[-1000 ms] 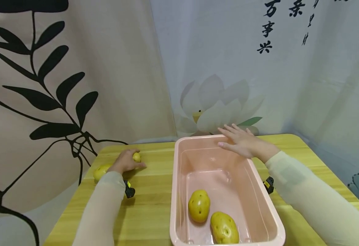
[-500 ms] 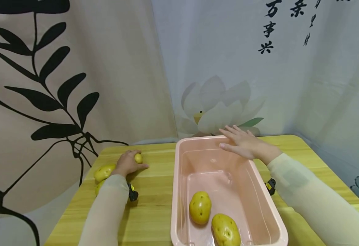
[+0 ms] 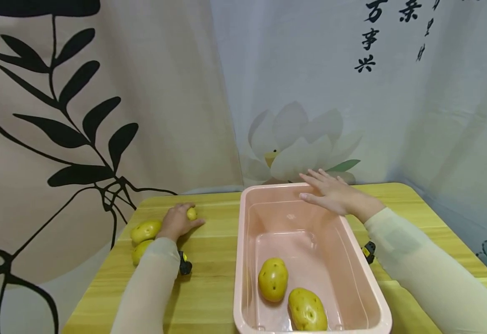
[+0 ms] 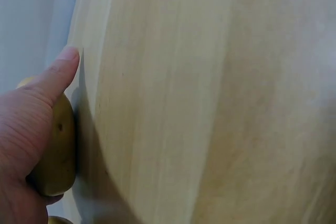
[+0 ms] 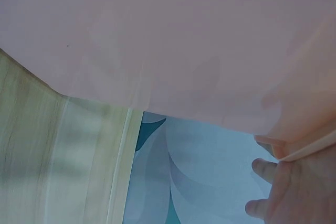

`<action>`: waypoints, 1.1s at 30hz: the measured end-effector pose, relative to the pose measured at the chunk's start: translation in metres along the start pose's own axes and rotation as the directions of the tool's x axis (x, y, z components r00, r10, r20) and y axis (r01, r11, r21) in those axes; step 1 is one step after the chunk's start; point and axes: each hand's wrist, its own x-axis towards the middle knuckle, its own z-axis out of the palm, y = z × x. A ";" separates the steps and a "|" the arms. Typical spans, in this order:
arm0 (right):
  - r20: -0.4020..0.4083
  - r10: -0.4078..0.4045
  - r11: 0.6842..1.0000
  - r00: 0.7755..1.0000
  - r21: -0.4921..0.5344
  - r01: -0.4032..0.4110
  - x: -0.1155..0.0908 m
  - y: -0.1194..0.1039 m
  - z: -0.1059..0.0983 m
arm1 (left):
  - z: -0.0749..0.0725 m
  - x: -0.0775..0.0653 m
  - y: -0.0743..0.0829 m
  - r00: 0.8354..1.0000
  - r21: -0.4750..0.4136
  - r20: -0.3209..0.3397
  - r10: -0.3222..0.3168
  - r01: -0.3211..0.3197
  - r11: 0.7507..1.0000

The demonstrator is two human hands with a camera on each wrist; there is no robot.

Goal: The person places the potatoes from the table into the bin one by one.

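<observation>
My left hand (image 3: 177, 221) is around a yellow potato (image 3: 192, 214) at the far left of the table; most of it hides behind the fingers. In the left wrist view the thumb lies along this potato (image 4: 62, 145), close over the wood. Beside the wrist two more potatoes, one farther back (image 3: 145, 230) and one nearer (image 3: 139, 252), sit together. My right hand (image 3: 331, 194) rests with spread, straight fingers on the back right rim of a pink plastic basin (image 3: 238, 269). Inside the basin lie two potatoes, one at left (image 3: 273, 279) and one nearer me (image 3: 307, 310).
The wooden table (image 3: 206, 278) has its back edge against a printed curtain (image 3: 176, 93) with dark leaves and a lotus. Black wrist cameras sit under the left forearm (image 3: 185, 263) and right forearm (image 3: 368, 252). The basin's tall walls stand between both arms.
My left hand and forearm have shifted slightly right, uncovering the nearer potato at the left. The right hand stays on the basin rim. The head view has turned a little.
</observation>
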 end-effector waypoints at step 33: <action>-0.006 -0.024 0.999 1.000 0.047 0.024 -0.004 0.000 -0.001 | 0.015 -0.041 0.028 0.994 0.019 -0.097 0.047 -0.045 0.999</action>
